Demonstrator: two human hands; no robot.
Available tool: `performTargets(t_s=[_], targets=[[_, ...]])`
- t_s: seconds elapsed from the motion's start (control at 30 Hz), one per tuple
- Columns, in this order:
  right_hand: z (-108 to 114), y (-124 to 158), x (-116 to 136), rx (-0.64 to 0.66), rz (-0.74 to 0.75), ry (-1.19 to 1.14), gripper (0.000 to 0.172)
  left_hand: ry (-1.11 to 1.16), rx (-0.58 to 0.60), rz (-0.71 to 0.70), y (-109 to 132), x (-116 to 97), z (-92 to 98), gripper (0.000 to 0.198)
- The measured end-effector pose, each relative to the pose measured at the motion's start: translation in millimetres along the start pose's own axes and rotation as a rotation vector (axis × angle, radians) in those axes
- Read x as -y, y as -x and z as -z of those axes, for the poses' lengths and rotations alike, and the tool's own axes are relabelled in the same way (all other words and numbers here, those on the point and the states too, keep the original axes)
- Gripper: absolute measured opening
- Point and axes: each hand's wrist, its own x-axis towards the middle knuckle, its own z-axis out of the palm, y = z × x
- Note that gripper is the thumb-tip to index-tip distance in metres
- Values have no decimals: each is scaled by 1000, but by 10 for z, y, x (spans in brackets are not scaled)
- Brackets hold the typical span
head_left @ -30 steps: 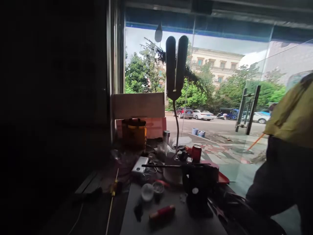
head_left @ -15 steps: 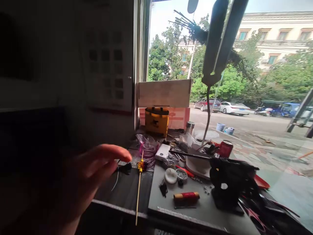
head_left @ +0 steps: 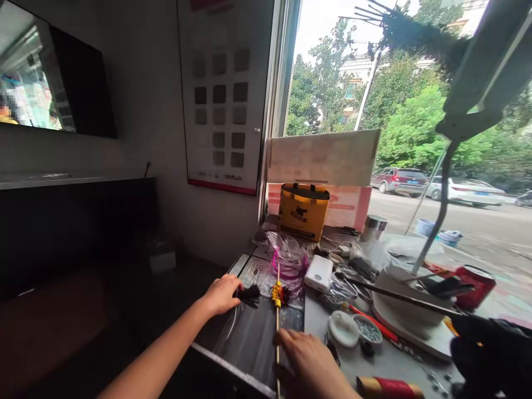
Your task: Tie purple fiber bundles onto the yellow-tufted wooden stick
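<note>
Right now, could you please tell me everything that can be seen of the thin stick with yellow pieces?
The stick is thin, straight and pale, and looks like wood or bamboo. Bright yellow pieces sit around its upper part, with dark strands beside them. It points away from the person over the dark table, its far tip in front of the clear plastic bag. The fingers of the right hand are at its nearer part; how firmly they hold it is unclear.

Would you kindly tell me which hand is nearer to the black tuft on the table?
Left. The left hand is at the left end of the black tuft, touching or just beside it; the right hand is farther away, lower right, at the thin stick.
</note>
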Motion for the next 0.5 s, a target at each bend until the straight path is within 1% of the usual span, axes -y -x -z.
performTargets(t_s=[0.1,0.13,0.2,0.27,0.3,0.37,0.43,0.5], targets=[[-175,-355,66,-43,-199,94,36,-25,61,-20,-21,16,4,23],[-226,-432,71,-58,-233,97,40,-25,82,-31,-42,37,23,21],[-289,-525,60,-54,-287,65,49,-18,93,-56,-124,78,90,19],[-302,-557,20,-31,-319,14,53,-15,57,-74,-272,92,175,19],[-300,-559,-12,-32,-328,-8,53,-18,29,-82,-370,80,215,20],[-296,-550,-99,-75,-347,-56,50,-29,-22,-97,-595,21,271,21],[-307,-536,-215,-139,-347,-142,44,-53,-68,-111,-834,-74,291,19],[-330,-525,-345,-200,-312,-266,37,-92,-142,-127,-1063,-173,282,18]])
